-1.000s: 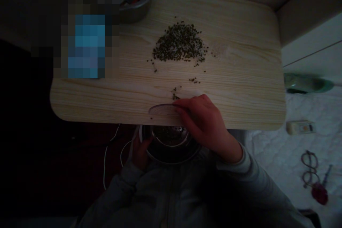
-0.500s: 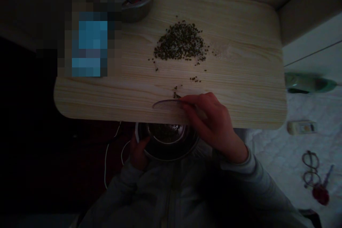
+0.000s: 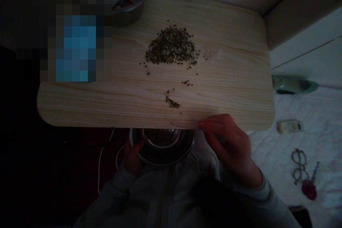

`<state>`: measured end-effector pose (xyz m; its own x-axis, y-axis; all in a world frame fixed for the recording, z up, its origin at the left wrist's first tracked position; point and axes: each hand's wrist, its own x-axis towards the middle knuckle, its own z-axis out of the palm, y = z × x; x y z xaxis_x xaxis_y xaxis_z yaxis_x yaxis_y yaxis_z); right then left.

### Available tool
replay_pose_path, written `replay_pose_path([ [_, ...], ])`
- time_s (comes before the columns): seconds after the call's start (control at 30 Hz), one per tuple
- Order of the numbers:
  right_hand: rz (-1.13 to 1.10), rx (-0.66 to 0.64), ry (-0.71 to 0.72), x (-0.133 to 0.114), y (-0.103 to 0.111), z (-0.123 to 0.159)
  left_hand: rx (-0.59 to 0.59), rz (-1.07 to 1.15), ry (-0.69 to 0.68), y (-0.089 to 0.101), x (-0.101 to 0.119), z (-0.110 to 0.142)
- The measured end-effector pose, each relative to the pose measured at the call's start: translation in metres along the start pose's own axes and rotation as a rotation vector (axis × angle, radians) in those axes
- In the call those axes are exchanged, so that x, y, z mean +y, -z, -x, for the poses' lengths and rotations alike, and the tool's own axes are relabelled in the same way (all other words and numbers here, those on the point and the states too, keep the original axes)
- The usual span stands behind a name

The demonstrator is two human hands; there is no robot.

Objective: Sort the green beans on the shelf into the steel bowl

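A heap of small dark green beans mixed with white grains (image 3: 171,47) lies on the light wooden table (image 3: 235,89). Nearer me is a short row of loose beans (image 3: 172,103). My right hand (image 3: 229,144) is at the table's front edge, pinching a thin, clear, curved piece (image 3: 183,125), seen almost edge-on; its kind is unclear. Below that edge, my left hand (image 3: 134,155) grips the rim of a metal bowl (image 3: 162,155). Dark bits show inside the bowl, whose far side is hidden under the table.
At the back left stands a large metal basin (image 3: 133,12), beside a blurred-out blue patch (image 3: 77,46). On the white quilted surface to the right are a green bottle (image 3: 294,83), a pale remote-like object (image 3: 290,127) and a red item with loops (image 3: 309,188). A white cable (image 3: 100,164) hangs at left.
My right hand has moved right and toward me with the clear piece, down to the table's edge. More loose beans now show near the front. The whole view has shifted slightly.
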<state>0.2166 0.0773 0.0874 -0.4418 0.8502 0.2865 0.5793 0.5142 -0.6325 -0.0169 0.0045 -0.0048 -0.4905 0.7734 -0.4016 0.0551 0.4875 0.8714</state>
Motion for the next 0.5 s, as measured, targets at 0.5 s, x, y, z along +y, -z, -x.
replay_pose_path([
  [0.5, 0.018, 0.003, 0.118, -0.004, -0.03, -0.02, 0.003, -0.098, -0.041, 0.008, -0.024, -0.005],
])
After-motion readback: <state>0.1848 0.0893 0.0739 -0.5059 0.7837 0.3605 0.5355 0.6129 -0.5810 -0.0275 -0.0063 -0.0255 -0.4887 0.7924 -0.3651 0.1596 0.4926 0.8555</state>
